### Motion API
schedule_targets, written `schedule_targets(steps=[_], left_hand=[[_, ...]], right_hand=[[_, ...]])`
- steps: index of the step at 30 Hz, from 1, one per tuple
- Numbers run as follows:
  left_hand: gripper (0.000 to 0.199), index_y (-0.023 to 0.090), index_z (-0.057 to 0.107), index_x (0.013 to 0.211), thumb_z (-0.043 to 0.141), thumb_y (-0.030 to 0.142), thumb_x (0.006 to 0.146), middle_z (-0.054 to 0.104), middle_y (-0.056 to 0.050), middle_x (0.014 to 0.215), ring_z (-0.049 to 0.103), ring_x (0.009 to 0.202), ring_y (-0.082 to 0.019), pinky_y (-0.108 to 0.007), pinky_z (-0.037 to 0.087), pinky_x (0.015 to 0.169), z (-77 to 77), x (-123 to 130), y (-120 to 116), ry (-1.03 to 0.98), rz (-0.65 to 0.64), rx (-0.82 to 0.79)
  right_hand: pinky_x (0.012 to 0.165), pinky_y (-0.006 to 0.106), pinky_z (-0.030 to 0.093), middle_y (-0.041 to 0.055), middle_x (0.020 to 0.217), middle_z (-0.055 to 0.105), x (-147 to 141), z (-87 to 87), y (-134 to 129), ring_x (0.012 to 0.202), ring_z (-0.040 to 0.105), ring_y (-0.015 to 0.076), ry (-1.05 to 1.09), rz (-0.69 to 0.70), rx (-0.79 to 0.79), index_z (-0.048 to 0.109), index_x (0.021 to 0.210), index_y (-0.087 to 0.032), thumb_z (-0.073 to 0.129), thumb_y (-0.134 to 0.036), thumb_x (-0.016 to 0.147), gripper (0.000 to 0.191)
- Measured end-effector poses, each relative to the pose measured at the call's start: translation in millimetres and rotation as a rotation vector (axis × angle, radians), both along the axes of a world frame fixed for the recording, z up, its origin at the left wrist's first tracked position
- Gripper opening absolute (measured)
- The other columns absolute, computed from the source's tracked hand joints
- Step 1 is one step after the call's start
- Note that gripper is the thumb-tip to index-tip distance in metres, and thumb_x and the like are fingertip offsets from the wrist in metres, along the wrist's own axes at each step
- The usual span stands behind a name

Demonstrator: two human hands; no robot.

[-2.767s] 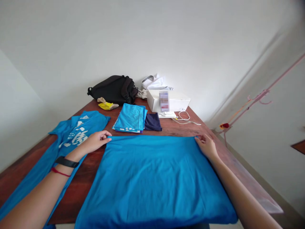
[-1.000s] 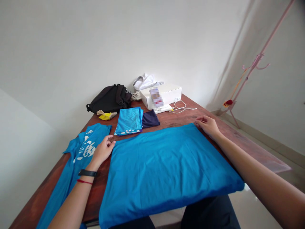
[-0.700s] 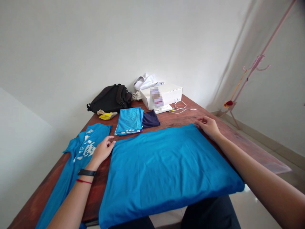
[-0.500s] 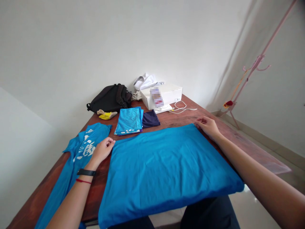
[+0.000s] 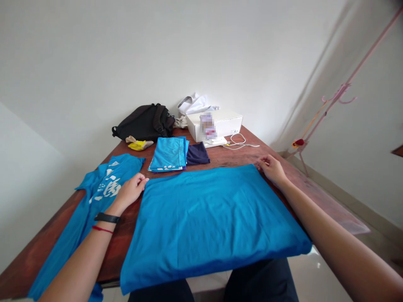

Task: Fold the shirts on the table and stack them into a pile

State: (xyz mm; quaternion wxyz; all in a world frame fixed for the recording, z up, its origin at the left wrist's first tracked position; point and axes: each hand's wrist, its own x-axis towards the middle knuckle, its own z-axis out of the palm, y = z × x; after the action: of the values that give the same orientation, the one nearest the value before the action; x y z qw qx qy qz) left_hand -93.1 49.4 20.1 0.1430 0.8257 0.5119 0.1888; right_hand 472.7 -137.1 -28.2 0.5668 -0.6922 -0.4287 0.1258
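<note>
No cloth is gripped by either hand: the left hand [image 5: 129, 193] is loosely curled just beside the folded blue T-shirt [image 5: 210, 222], the right hand [image 5: 272, 170] laid at its far right corner, on the wooden table [image 5: 47, 247].

I'm getting soft, even daylight with faint shadows, glare on the floor tiles [image 5: 317, 265] at four o'clock, and wide-angle bending toward the edges.
</note>
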Motion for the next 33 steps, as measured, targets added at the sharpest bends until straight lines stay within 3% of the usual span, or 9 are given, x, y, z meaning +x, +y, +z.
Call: schedule_targets(steps=[7, 16, 25, 33], left_hand=[[0.038, 0.025, 0.055, 0.086, 0.044, 0.061, 0.092, 0.067, -0.001, 0.072, 0.064, 0.071, -0.024, -0.03, 0.039, 0.064, -5.3, -1, 7, 0.015, 0.034, -0.031], [0.038, 0.024, 0.061, 0.089, 0.049, 0.061, 0.091, 0.069, -0.003, 0.078, 0.064, 0.071, -0.024, -0.031, 0.041, 0.063, -11.1, -2, 7, -0.08, 0.093, 0.027], [0.033, 0.022, 0.06, 0.097, 0.059, 0.052, 0.082, 0.072, -0.008, 0.098, 0.068, 0.093, -0.027, -0.037, 0.053, 0.084, -9.8, 3, 6, -0.298, 0.109, 0.128], [0.033, 0.021, 0.06, 0.103, 0.058, 0.047, 0.082, 0.071, -0.007, 0.096, 0.069, 0.091, -0.026, -0.038, 0.053, 0.084, -7.9, 4, 4, -0.288, 0.082, 0.107]], right_hand=[[0.054, 0.028, 0.045, -0.0004, 0.062, 0.062, 3, -2.1, 0, 0.056, 0.059, 0.017, -0.001, 0.023, 0.015, 0.056, 0.082, -0.022, 0.07, -0.055, 0.079, 0.036], [0.053, 0.027, 0.047, -0.0003, 0.066, 0.063, 7, -6.6, -1, 0.055, 0.059, 0.0158, 0.018, -0.064, 0.042, 0.063, 0.086, -0.02, 0.076, -0.052, 0.073, 0.037], [0.056, 0.029, 0.05, 0.006, 0.084, 0.071, 14, -10.8, 0, 0.063, 0.064, 0.0183, -0.043, -0.085, 0.017, 0.068, 0.092, -0.018, 0.076, -0.048, 0.07, 0.039], [0.055, 0.028, 0.049, 0.0069, 0.081, 0.073, 13, -11.0, 0, 0.062, 0.063, 0.0184, -0.076, -0.094, -0.008, 0.071, 0.089, -0.017, 0.074, -0.048, 0.071, 0.036]])
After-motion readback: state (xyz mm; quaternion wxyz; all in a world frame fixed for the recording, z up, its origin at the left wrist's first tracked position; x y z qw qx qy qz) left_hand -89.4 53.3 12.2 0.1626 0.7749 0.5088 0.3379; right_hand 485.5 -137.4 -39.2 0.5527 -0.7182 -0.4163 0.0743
